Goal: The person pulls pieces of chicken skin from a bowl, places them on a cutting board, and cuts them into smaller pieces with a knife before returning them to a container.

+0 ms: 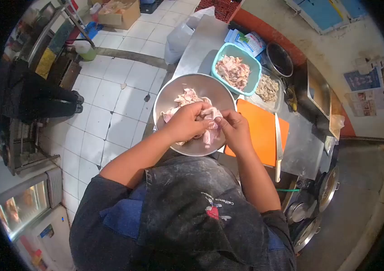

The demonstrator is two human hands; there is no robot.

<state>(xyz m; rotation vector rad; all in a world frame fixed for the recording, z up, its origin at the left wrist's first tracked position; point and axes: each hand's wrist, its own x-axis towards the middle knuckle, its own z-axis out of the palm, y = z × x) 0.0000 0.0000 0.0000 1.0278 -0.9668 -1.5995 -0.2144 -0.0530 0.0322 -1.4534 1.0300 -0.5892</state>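
Observation:
Both hands are over a large metal bowl (164, 97) that holds pieces of raw meat (186, 97). My left hand (188, 121) pinches a pale, skin-covered piece of meat (211, 131) from the left side. On its right side my right hand (236, 128) grips the same piece between thumb and fingers. Part of the piece hangs down inside the bowl. Beside the bowl lies an orange cutting board (257, 131), with a long knife (278, 140) along its right edge. A turquoise tub (259, 67) of more raw meat (232, 72) stands behind the board.
A clear tray (277, 105) with pale pieces is right of the tub. A dark bowl (279, 58) and a metal container (317, 90) stand by the wall. Pots (307, 232) are at lower right. A person in dark clothes (42, 97) stands at the left.

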